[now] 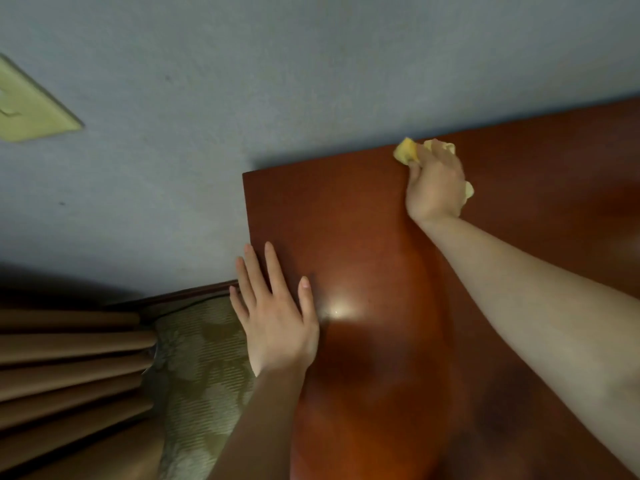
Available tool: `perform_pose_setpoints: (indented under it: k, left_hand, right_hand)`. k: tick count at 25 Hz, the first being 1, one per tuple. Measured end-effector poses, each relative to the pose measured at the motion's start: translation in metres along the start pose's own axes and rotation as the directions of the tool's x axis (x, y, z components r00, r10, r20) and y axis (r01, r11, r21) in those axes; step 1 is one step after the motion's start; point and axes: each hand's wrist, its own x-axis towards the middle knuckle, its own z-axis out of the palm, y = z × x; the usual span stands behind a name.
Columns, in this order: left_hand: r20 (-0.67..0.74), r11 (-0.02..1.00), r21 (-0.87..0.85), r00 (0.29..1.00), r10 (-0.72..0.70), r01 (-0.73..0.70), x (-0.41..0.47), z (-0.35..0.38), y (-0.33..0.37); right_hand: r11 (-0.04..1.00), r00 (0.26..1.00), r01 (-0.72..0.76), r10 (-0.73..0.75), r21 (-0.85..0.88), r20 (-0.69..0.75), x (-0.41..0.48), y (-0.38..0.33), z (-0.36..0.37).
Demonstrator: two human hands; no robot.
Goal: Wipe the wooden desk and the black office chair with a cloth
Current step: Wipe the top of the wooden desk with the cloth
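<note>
At the 1 o'clock part of the view, right hand is curled round a bunched yellow cloth and presses it on the desk, close to the back edge where the top meets the wall. Cloth shows past the fingers on both sides. Left hand, at 7 o'clock from the cloth, lies flat with fingers straight and spread at the desk's left edge; it holds nothing.

Step in hand, by my reading: wiping the desk top, far-left area. Chair not in view, so that half looks still to do.

Next move likely calls for strokes across the remaining top, toward 3 and 6 o'clock, with the flat hand lifted out of the path. Curtain hangs at 8 o'clock.
</note>
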Motion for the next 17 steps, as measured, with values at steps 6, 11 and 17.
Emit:
perform_pose_setpoints:
  k: [6,11,17]
  left_hand:
    - [-0.025,0.998,-0.051,0.999,-0.026,0.024,0.001,-0.002,0.000]
    - [-0.006,1.000,0.024,1.000,-0.013,0.014,0.002,-0.001,-0.003]
    - [-0.021,1.000,0.018,1.000,-0.011,0.011,0.002,-0.001,-0.004]
  right_hand:
    - [0.924,0.915,0.364,-0.378,0.118,0.140,-0.026,-0.109,0.031]
    - [0.757,0.714,0.636,-0.651,0.150,0.260,-0.051,-0.132,0.033]
    - [0.837,0.803,0.528,-0.546,0.142,0.237,-0.028,-0.036,0.003]
